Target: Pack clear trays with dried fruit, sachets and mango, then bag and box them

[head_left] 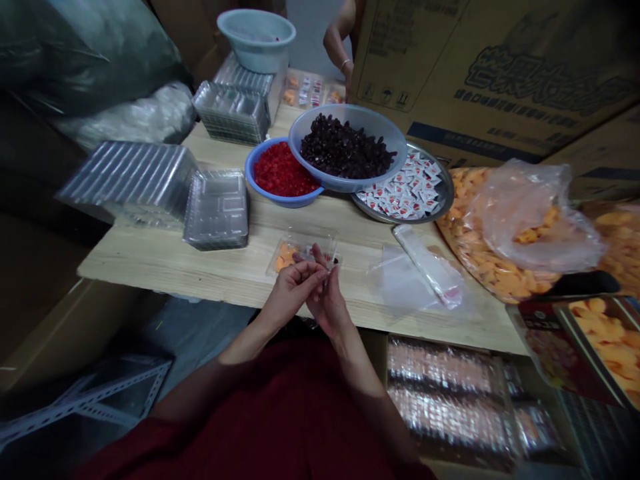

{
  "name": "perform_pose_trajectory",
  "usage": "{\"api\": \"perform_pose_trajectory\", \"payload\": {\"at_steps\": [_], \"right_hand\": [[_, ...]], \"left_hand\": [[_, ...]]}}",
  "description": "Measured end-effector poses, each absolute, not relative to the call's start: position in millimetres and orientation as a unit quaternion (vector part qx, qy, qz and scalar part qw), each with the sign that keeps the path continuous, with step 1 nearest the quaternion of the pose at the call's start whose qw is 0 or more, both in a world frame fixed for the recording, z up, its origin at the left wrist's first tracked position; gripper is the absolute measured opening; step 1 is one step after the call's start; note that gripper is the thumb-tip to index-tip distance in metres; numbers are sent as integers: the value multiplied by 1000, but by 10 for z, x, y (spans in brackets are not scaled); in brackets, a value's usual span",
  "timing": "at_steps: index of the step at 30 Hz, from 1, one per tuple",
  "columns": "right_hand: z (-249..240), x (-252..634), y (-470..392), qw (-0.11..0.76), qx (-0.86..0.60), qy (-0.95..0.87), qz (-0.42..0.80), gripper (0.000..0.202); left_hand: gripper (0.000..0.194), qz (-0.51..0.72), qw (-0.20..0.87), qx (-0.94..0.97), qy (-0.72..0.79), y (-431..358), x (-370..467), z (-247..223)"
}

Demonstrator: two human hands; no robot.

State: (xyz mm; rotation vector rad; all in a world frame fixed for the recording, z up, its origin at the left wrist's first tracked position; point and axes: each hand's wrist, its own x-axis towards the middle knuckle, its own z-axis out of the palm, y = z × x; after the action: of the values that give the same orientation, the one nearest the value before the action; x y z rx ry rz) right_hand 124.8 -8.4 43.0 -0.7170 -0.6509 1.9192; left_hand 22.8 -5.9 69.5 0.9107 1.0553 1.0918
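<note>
My left hand (296, 287) and my right hand (330, 303) meet over the near edge of the table. The left thumb and fingers are pinched together against the right fingers. Both hands are closed around something small that I cannot make out. Just beyond them lies a clear plastic tray (305, 235), partly hidden by the fingers. Orange pieces (286, 256) fill its left part, and small white packets and a dark piece show behind my right hand.
Beyond stand a blue basin of red pieces (283, 171), a bowl of dark pieces (347, 148) and a metal dish of white packets (411, 190). Stacked clear trays (218, 208) are left; plastic bags (425, 263) and bagged orange pieces (500, 260) are right. Another person's arm (340, 43) shows behind.
</note>
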Motion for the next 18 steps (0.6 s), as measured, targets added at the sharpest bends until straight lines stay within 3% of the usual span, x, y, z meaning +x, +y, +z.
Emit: {"api": "perform_pose_trajectory", "payload": {"at_steps": [8, 12, 18], "right_hand": [[390, 1228, -107, 461, -300, -256, 795, 76], [370, 1184, -130, 463, -305, -257, 792, 78], [311, 967, 10, 505, -305, -213, 779, 53]], "left_hand": [[24, 474, 608, 417, 481, -75, 227, 712], [18, 476, 526, 479, 516, -77, 192, 697], [15, 452, 405, 536, 587, -35, 6, 713]]}}
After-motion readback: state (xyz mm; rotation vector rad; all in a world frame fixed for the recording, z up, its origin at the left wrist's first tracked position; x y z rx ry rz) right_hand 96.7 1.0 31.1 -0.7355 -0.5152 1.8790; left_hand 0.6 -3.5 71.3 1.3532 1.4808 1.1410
